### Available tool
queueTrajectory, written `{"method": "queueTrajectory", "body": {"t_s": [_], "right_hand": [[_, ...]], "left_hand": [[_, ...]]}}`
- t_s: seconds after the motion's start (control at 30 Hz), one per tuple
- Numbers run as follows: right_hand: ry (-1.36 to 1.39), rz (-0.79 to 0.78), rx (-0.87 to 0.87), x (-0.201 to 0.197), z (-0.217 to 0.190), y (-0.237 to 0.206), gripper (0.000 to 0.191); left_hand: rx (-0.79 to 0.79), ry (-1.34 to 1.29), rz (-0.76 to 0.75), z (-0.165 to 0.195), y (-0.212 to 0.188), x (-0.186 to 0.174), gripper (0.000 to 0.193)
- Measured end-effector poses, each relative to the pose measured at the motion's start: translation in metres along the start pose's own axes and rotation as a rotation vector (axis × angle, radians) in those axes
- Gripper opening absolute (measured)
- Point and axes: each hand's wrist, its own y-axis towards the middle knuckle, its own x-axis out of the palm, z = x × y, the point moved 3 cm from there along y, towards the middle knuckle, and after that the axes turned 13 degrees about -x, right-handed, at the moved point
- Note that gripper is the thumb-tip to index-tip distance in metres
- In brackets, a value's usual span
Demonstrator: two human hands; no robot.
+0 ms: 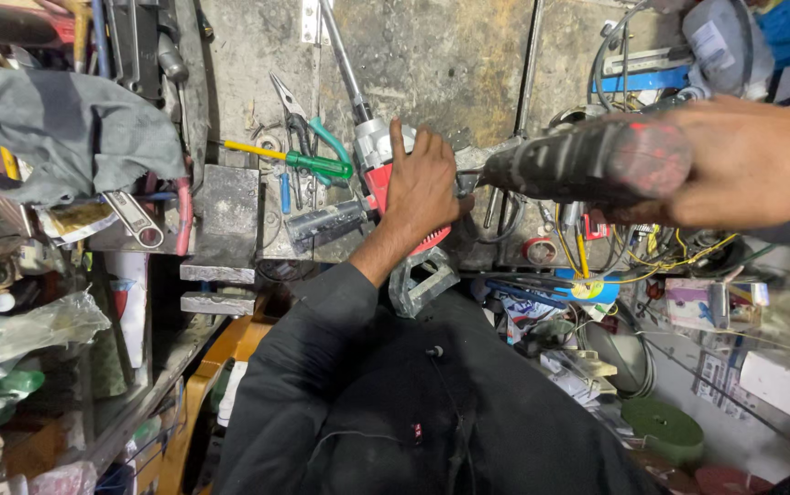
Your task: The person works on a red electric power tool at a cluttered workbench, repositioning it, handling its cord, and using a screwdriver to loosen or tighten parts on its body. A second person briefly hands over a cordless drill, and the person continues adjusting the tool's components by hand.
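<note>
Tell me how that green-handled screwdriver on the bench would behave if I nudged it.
The green-handled screwdriver looks rigid, with a rounded handle, so it would probably roll a little. Pliers lying against it would likely stop it. It seems light for its length.

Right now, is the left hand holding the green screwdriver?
No, the left hand rests on a red tool; the green screwdriver lies apart beside it.
</note>
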Motion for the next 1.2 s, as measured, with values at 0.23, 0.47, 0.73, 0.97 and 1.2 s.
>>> {"method": "queueTrajectory", "body": {"t_s": [0.23, 0.47, 0.73, 0.97, 1.2], "right_hand": [[0.178, 0.27, -0.28, 0.007, 0.013, 0.007, 0.086], [0.133, 0.047, 0.009, 0.011, -0.002, -0.006, 0.1], [0.186, 0.108, 0.093, -0.013, -0.039, -0.015, 0.086], [0.184, 0.169, -0.011, 0.01, -0.026, -0.012, 0.062], [0.232, 0.179, -0.064, 0.042, 0.01, -0.03, 0.077]], "left_hand": [[-0.018, -0.104, 0.03, -0.004, -0.006, -0.004, 0.083], [-0.009, -0.111, 0.023, -0.004, -0.005, -0.008, 0.081], [0.012, -0.113, 0.042, -0.006, -0.009, -0.007, 0.08], [0.096, -0.146, 0.094, -0.009, -0.006, -0.001, 0.073], [0.151, -0.23, 0.077, -0.019, -0.007, 0.008, 0.068]]}}
